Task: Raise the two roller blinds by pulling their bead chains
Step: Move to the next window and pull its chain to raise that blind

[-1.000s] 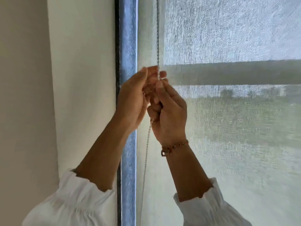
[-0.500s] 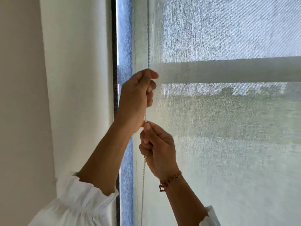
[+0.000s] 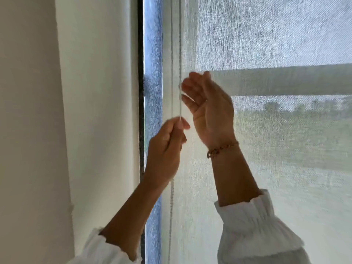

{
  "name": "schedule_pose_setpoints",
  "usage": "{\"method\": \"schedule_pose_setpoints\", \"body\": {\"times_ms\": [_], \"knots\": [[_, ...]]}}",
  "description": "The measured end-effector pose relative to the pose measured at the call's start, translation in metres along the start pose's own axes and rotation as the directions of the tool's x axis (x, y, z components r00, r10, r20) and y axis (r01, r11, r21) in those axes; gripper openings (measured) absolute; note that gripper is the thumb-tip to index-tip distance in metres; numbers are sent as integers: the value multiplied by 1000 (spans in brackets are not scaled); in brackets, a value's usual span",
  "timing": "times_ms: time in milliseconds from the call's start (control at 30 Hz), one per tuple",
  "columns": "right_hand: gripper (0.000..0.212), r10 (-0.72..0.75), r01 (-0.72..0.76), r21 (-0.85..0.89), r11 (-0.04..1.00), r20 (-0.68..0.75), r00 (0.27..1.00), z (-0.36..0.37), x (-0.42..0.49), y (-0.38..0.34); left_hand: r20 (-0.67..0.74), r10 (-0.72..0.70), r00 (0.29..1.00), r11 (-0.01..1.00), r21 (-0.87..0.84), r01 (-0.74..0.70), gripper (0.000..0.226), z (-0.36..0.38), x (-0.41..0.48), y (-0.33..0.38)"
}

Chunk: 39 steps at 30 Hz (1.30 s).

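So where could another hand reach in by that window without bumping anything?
Free: the blind fabric right of the right hand, and the white wall left of the dark frame. Crowded: the bead chain, where the left hand grips it.

wall: plain cream wall (image 3: 28,130) at left
frame: dark window frame (image 3: 141,111), vertical
glass: narrow uncovered strip (image 3: 152,54), blue daylight
outside: blurred trees, horizontal bar

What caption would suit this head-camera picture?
Left hand grips the bead chain beside the blind; right hand is open above it.
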State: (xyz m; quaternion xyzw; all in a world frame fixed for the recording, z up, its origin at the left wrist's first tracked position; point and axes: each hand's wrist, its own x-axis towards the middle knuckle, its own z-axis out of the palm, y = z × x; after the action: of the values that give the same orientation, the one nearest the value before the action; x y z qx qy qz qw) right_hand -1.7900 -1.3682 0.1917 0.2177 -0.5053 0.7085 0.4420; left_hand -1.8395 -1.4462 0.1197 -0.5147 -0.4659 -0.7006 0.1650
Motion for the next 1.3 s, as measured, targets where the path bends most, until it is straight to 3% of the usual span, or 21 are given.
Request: {"method": "schedule_pose_setpoints", "body": {"times_ms": [133,333,500,633,800,967,1167,1300], "knots": [[20,14,-17,48,999,68,998,18,7,-14,41,-68,997,997,34,66,27,1,-30,-27],[19,23,-25,-44,999,-52,998,21,5,-3,100,-129,987,988,94,119,22,1,-52,-43],[19,-70,75,79,994,-66,995,18,2,0,216,-304,928,925,-165,341,35,-5,-34,-40],[20,-82,85,111,990,-31,996,23,-2,5,192,-436,879,850,-234,472,41,2,-5,-25],[20,-80,80,93,993,-2,997,22,-17,23,170,-320,932,798,-481,362,53,-2,42,15],[27,-18,18,97,995,-6,1000,3,-41,41,152,-185,971,850,-470,236,32,-7,71,40],[19,102,-104,89,991,19,995,-12,-69,66,193,-226,955,813,-502,294,26,-8,77,49],[19,192,-197,123,973,48,980,-19,-84,76,183,-303,935,828,-435,354,28,-4,69,45]]}}
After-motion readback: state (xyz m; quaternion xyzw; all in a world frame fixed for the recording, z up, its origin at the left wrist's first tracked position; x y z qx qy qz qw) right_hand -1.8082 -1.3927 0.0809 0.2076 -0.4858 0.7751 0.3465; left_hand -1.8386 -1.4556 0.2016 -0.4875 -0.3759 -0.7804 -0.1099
